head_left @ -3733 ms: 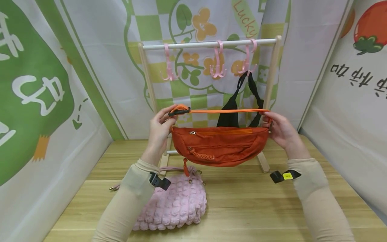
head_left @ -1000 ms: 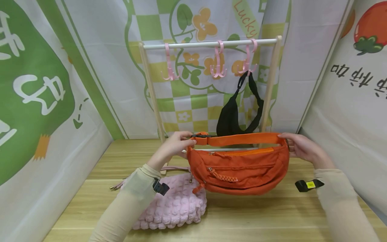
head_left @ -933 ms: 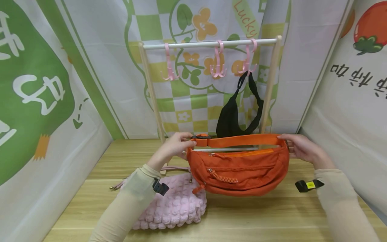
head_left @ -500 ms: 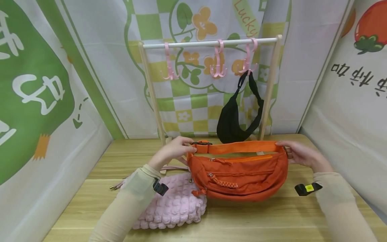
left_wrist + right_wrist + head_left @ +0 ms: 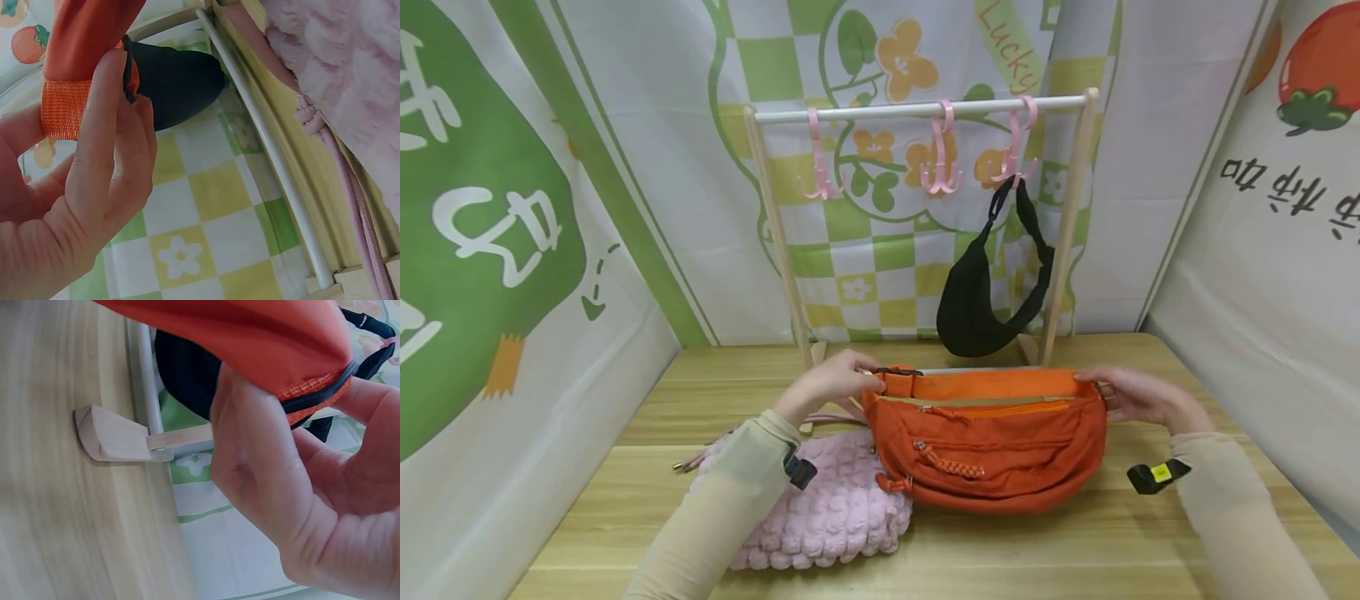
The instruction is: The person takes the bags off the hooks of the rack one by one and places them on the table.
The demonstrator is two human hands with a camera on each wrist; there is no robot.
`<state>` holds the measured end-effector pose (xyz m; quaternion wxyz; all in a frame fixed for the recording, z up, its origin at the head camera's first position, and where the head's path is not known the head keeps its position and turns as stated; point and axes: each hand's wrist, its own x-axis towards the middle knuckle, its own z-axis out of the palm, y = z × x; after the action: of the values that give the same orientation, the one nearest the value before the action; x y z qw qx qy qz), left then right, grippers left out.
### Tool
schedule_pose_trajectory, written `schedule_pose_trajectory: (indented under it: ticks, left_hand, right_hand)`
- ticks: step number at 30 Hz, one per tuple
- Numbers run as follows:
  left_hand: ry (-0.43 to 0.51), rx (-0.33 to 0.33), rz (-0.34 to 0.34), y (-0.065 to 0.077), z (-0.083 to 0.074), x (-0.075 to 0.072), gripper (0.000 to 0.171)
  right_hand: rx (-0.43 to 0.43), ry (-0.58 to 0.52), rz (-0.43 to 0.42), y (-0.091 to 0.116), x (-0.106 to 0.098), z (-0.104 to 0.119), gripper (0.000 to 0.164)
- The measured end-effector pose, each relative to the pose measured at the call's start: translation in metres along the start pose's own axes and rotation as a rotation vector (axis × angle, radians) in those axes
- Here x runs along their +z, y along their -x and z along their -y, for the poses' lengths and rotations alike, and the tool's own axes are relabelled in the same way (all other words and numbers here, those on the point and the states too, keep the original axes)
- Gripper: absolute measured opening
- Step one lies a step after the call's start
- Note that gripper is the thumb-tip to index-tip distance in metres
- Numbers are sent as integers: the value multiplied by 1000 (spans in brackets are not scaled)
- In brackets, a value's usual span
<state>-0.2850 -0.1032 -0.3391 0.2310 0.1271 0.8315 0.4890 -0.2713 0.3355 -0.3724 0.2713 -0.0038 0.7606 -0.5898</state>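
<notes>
Between my hands is an orange fanny pack [image 5: 1000, 454], its strap stretched along the top and its zips facing me. My left hand [image 5: 835, 382] pinches the strap's buckle end, thumb and fingers on the webbing in the left wrist view. At the other end, my right hand [image 5: 1150, 398] grips the strap where it joins the pack; its fingers [image 5: 269, 450] curl behind the fabric. A pink quilted bag [image 5: 831, 508] lies on the table under my left forearm, partly hidden by it. The pack's lower left corner overlaps its edge.
A rack with a white rail [image 5: 880, 110] and wooden posts stands behind. Pink hooks [image 5: 942, 162] hang from it, the rightmost carrying a black shoulder bag [image 5: 973, 308]. Printed cloth walls enclose the wooden table [image 5: 1000, 558].
Earlier held high before the rack, the fanny pack has come down and toward me, slightly right. Over the last second both hands have lowered it further, keeping their grip.
</notes>
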Motion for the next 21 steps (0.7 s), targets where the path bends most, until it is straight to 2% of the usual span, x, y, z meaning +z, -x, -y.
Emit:
schedule_pose_trajectory:
  ticks: [4,13,21]
  left_hand:
    - [-30,-9,-4,-2,2,1,44]
    - [-86,-38,16,-3,3,4,52]
    - [-147,-26,39,-3,6,7,45]
  right_hand:
    - [16,44,-6,-2,0,-4,46]
    - [39,82,4,-4,2,-13,32]
    - [57,118,1,-6,4,-19,42]
